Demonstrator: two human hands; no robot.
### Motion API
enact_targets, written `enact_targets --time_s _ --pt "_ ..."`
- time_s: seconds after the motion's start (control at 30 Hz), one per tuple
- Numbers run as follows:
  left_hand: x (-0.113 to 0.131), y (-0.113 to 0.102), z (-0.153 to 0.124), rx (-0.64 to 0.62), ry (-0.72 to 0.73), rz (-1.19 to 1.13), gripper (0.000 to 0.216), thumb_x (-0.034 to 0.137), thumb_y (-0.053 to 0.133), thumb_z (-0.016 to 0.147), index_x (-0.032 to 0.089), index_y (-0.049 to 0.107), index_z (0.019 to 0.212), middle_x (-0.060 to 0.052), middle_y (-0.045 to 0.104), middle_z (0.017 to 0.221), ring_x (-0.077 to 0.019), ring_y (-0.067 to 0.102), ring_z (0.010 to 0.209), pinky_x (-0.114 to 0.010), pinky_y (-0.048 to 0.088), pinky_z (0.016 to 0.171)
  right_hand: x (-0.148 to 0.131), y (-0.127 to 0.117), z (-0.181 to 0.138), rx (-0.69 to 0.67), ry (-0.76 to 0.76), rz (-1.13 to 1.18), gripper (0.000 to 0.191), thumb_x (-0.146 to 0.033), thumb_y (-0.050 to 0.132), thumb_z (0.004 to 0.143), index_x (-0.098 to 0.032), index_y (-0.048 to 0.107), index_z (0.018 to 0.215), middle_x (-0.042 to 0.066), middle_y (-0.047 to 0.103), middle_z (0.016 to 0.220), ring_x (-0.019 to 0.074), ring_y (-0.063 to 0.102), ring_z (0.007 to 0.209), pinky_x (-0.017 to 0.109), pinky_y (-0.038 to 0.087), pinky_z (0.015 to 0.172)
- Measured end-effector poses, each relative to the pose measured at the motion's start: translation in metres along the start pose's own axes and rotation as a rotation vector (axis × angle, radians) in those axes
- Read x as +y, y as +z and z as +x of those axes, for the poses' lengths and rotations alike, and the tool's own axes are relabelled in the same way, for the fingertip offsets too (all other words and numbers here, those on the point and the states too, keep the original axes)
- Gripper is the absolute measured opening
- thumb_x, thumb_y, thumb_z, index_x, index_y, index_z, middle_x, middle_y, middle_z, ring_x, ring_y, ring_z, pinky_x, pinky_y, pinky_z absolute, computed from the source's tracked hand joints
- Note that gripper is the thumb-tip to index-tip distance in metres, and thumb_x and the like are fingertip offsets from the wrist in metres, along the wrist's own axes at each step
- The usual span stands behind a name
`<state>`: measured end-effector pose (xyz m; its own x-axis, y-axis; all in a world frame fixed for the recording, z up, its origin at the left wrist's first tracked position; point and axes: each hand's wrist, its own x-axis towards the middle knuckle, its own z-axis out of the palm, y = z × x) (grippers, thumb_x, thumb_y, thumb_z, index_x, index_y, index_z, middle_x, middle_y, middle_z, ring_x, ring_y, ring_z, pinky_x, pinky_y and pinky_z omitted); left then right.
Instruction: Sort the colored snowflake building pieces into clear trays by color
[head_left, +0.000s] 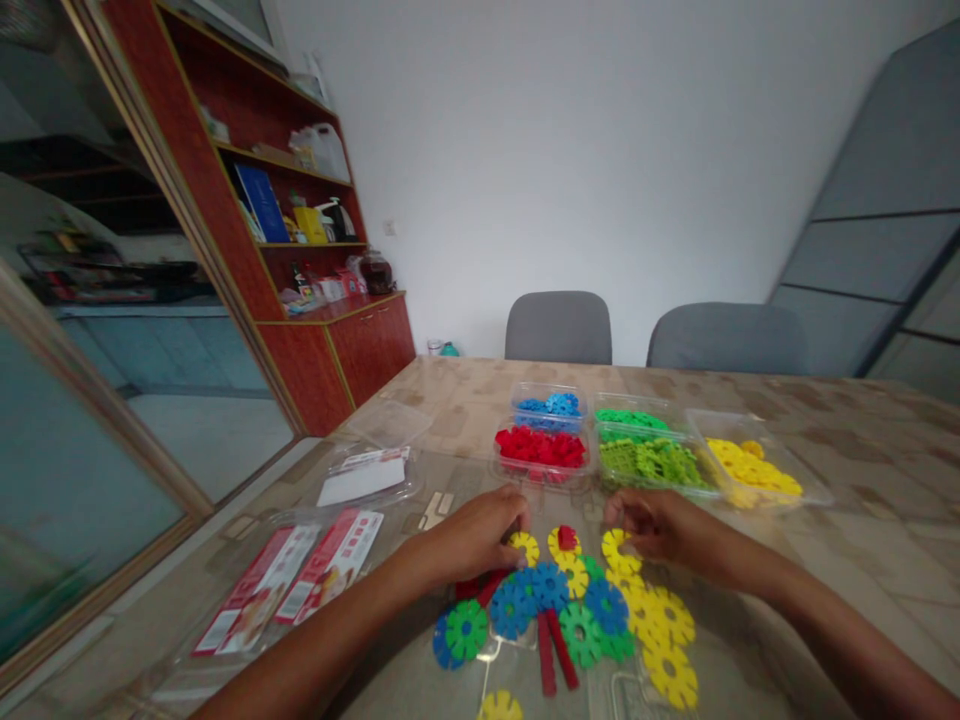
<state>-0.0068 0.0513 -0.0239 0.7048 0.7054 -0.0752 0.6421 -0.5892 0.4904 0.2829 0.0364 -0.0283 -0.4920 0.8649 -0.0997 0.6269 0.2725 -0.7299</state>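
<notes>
My left hand is closed, fingertips pinched at a yellow notched building disc. My right hand has its fingers curled on another yellow notched disc, the top of a yellow chain running down the right. Between the hands stands a small yellow disc with a red piece in it. Below lie joined blue discs and green discs, with two red strips pointing toward me. A green disc overlaps a blue one at the left. A single yellow disc lies near the bottom edge.
Clear tubs hold red pieces, blue pieces, light green pieces, darker green pieces and yellow pieces. Plastic lids with printed cards lie at the left. Two grey chairs stand beyond the table.
</notes>
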Motion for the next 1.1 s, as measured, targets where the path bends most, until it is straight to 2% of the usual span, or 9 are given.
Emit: enact_targets --time_s 0.13,0.2,0.4,0.47,0.57,0.67,0.77,0.97,1.1 --pt "0.001 0.0 0.001 -0.009 -0.02 -0.017 0.022 0.017 0.068 0.076 0.02 0.059 0.096 -0.001 0.059 0.095 -0.0179 0.055 0.084 -0.024 0.041 0.073 -0.004 -0.005 -0.021 -0.202 0.017 0.04 0.03 -0.01 0.064 0.065 -0.019 0.066 0.093 -0.007 0.049 0.067 0.0106 0.047 0.061 0.02 0.034 0.054" --pt "0.002 -0.001 0.0 -0.015 -0.014 -0.026 0.028 0.015 0.069 0.074 0.02 0.059 0.1 -0.001 0.058 0.096 -0.0183 0.055 0.086 -0.024 0.041 0.074 -0.005 0.0 -0.029 -0.236 0.048 -0.001 0.038 -0.005 0.065 0.062 -0.02 0.066 0.097 -0.006 0.051 0.071 0.0112 0.048 0.065 0.02 0.035 0.056" --pt "0.005 -0.003 -0.002 0.0 -0.054 -0.057 0.025 0.016 0.071 0.071 0.018 0.058 0.092 -0.001 0.056 0.092 -0.0185 0.054 0.083 -0.024 0.039 0.069 0.0 0.019 -0.039 -0.089 0.055 -0.088 0.034 0.0 0.064 0.058 -0.019 0.057 0.086 -0.005 0.052 0.077 0.0122 0.046 0.07 0.021 0.033 0.059" --pt "0.005 -0.002 -0.003 0.014 -0.067 -0.073 0.026 0.017 0.073 0.07 0.018 0.055 0.09 0.0 0.056 0.088 -0.0179 0.052 0.079 -0.024 0.037 0.066 -0.002 0.02 -0.04 -0.073 0.054 -0.061 0.034 0.001 0.064 0.056 -0.019 0.053 0.082 -0.005 0.053 0.078 0.0126 0.046 0.072 0.022 0.033 0.06" --pt "0.005 -0.001 -0.002 0.027 -0.06 -0.117 0.025 0.014 0.07 0.07 0.019 0.054 0.088 0.003 0.056 0.081 -0.0157 0.051 0.073 -0.023 0.035 0.061 -0.006 0.02 -0.041 -0.077 0.036 0.013 0.028 0.0 0.06 0.059 -0.02 0.048 0.074 -0.007 0.048 0.069 0.0105 0.043 0.065 0.021 0.029 0.056" --pt "0.007 0.0 0.0 0.048 -0.031 -0.186 0.013 0.01 0.06 0.076 0.019 0.056 0.085 0.004 0.056 0.074 -0.0134 0.053 0.069 -0.021 0.036 0.06 -0.001 0.018 -0.039 -0.102 0.021 0.072 0.024 -0.002 0.057 0.064 -0.02 0.051 0.079 -0.008 0.044 0.066 0.0095 0.04 0.062 0.02 0.028 0.053" --pt "0.012 0.001 0.002 0.079 -0.012 -0.257 0.007 0.012 0.057 0.081 0.017 0.059 0.086 0.004 0.058 0.073 -0.0123 0.054 0.069 -0.02 0.038 0.062 0.01 0.012 -0.038 -0.122 0.057 0.081 0.025 -0.004 0.055 0.065 -0.018 0.056 0.085 -0.007 0.047 0.067 0.0098 0.043 0.061 0.02 0.03 0.052" --pt "0.022 0.011 0.001 0.068 0.02 -0.401 0.018 0.014 0.063 0.079 0.016 0.066 0.096 0.003 0.061 0.076 -0.0114 0.055 0.069 -0.019 0.041 0.062 0.02 -0.002 -0.044 -0.131 0.129 -0.023 0.036 -0.004 0.058 0.06 -0.018 0.063 0.093 -0.005 0.051 0.071 0.0117 0.047 0.065 0.021 0.031 0.055" --pt "0.026 0.019 0.001 0.079 0.027 -0.479 0.02 0.011 0.064 0.077 0.014 0.068 0.097 0.003 0.059 0.075 -0.0104 0.053 0.067 -0.018 0.039 0.061 0.022 0.003 -0.047 -0.065 0.175 -0.095 0.031 -0.003 0.062 0.054 -0.019 0.056 0.08 -0.006 0.048 0.068 0.0115 0.043 0.063 0.021 0.026 0.051"
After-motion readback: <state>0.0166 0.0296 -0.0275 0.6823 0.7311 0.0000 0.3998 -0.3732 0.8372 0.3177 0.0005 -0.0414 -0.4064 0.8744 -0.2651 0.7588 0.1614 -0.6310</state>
